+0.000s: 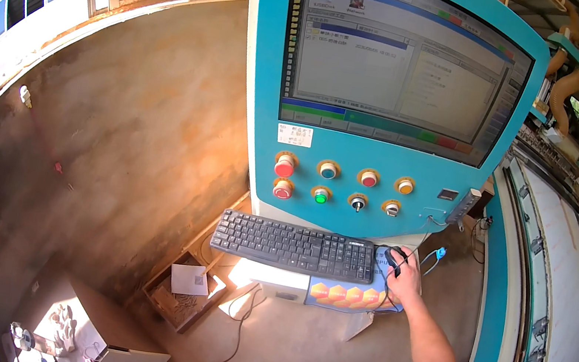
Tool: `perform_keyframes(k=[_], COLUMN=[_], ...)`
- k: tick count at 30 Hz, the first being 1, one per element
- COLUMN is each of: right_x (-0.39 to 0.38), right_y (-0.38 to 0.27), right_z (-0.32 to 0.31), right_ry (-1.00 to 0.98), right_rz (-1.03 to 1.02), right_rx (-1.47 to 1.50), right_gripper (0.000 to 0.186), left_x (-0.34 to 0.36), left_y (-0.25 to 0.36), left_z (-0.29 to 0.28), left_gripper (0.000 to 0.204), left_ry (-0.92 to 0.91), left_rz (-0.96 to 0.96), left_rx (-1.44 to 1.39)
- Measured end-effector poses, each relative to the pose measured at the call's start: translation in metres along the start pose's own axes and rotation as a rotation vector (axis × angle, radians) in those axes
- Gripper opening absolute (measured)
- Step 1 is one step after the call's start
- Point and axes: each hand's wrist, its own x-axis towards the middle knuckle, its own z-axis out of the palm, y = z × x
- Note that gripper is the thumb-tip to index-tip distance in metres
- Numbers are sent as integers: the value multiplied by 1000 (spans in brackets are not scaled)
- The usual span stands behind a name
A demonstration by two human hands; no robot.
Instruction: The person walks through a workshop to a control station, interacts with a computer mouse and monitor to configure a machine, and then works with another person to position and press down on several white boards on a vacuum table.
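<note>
My right hand [405,277] rests over a black computer mouse [395,258], fingers curled round it. Beneath the mouse lies a blue mouse pad [340,296] with orange hexagons, partly covered by a black keyboard [294,248]. Keyboard and pad sit on the shelf of a teal control cabinet [271,103]. Its large screen [396,66] displays a file window with lists. Below the screen are two rows of buttons, among them a red mushroom button [284,165], a lit green button [321,196] and a black key switch [357,204]. My left hand is out of view.
To the right stands a long machine bed [546,264] with a pale board and clamps. A wooden box [188,308] with small pieces sits on the floor at lower left, near a white-topped box [69,328] holding gloves. A cable [241,331] trails across the floor.
</note>
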Motion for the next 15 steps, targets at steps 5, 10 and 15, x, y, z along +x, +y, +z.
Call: perform_keyframes(k=[5,10,15], right_x=[1,2,2], right_y=[3,-1,-2], right_z=[-1,-3,-2], right_ry=[4,-1,11], right_rz=[-13,-15,-33], right_rx=[12,4,13], right_gripper=[42,41,42], left_x=[-12,-19,-10], left_y=[7,15,-4], left_z=[0,6,15], left_gripper=[34,34,41], left_ry=[2,55,-72], left_rz=[36,57,15], left_rx=[-143,-282,-28])
